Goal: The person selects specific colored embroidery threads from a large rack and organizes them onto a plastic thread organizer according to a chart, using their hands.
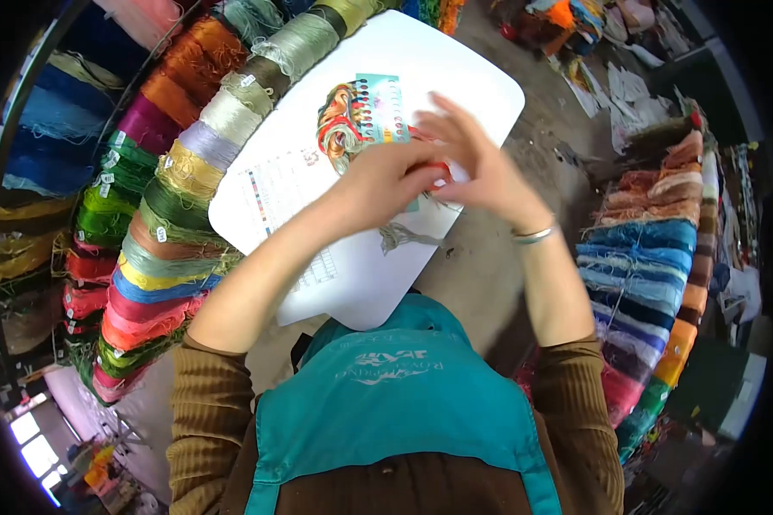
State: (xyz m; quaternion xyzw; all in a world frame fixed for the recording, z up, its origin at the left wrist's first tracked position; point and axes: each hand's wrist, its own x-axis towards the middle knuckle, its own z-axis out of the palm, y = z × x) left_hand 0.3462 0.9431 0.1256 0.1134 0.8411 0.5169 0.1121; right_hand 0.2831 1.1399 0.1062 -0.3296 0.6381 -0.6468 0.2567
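Note:
My left hand (382, 184) has its fingers closed on something small and red (442, 172), close to my right hand. My right hand (477, 167) is blurred, with its fingers raised and spread beside it. Under and behind the hands lies a teal card (378, 94) with a row of holes along its edges and thread bundles (339, 124) in many colours looped at its left side. A grey-green thread bundle (406, 236) lies on the white table (481, 73) below the hands. A printed chart (270, 193) is at the left.
Racks of coloured thread skeins stand at the left (206, 146) and the right (640, 257). Loose threads and scraps (575, 81) lie on the floor at the upper right. A teal apron (395, 386) covers my front at the table's near edge.

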